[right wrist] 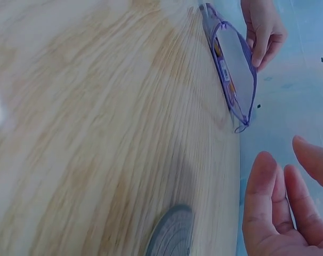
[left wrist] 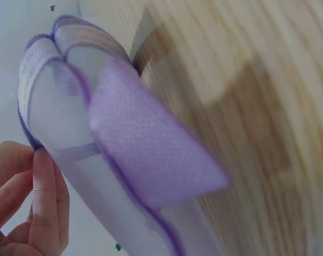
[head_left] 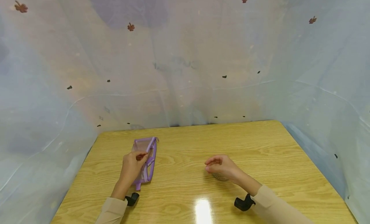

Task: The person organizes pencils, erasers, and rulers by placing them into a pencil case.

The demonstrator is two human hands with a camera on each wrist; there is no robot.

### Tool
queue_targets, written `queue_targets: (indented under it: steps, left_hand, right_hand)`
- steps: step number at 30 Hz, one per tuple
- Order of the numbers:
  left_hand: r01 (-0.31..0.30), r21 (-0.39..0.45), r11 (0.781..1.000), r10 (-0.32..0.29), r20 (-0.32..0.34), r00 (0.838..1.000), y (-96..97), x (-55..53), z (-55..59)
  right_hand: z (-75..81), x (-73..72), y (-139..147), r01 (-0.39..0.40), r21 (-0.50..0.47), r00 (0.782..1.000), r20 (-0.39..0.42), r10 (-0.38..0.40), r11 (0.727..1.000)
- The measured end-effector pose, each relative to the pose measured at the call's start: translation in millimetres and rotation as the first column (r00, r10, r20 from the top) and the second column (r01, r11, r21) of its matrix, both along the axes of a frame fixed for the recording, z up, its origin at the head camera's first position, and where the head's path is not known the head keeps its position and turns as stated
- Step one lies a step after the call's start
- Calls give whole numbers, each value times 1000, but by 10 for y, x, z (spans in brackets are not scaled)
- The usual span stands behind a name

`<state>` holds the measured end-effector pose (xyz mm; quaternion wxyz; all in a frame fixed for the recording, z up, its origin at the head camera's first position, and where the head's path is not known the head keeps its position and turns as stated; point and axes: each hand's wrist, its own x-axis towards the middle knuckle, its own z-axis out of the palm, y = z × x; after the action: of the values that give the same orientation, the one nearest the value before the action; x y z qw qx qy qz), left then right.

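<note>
A purple mesh pencil pouch lies at the left of the table, its zipper side gaping. My left hand pinches the rim of the pouch opening between thumb and fingers, as the left wrist view also shows at the pouch's edge. Inside the opening, the right wrist view shows small items with orange and white parts. Over the table to the right hovers my right hand, fingers gently bent, thumb apart from them and nothing between. Below it lies a clear protractor, partly hidden by the hand in the head view.
The wood-grain table has rounded far corners and stands against a pale patterned cloth on the back and sides. Black wrist mounts sit at both cuffs. A bright glare spot shows near the front.
</note>
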<state>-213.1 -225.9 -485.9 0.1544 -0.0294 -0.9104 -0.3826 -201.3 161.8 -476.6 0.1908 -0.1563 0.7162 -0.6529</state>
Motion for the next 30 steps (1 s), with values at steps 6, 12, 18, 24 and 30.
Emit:
queue_targets:
  steps: [6, 12, 18, 24, 30]
  left_hand:
    - [4, -10, 1000, -4, -4, 1000, 8, 0, 2]
    - [9, -9, 1000, -9, -33, 999, 12, 7, 3]
    - [11, -11, 1000, -11, -35, 999, 11, 15, -3]
    - [10, -7, 1000, -10, -12, 1000, 9, 7, -1]
    - [13, 0, 1000, -13, -29, 1000, 16, 3, 1]
  right_hand:
    - [-14, 3, 116, 19, -4, 1000, -8, -20, 1000]
    - [16, 6, 221, 45, 6, 999, -30, -45, 999]
    - [47, 4, 303, 60, 17, 997, -46, -59, 998]
    - [59, -2, 385, 96, 41, 994, -51, -94, 995]
    - [59, -10, 444, 126, 75, 990, -76, -120, 989]
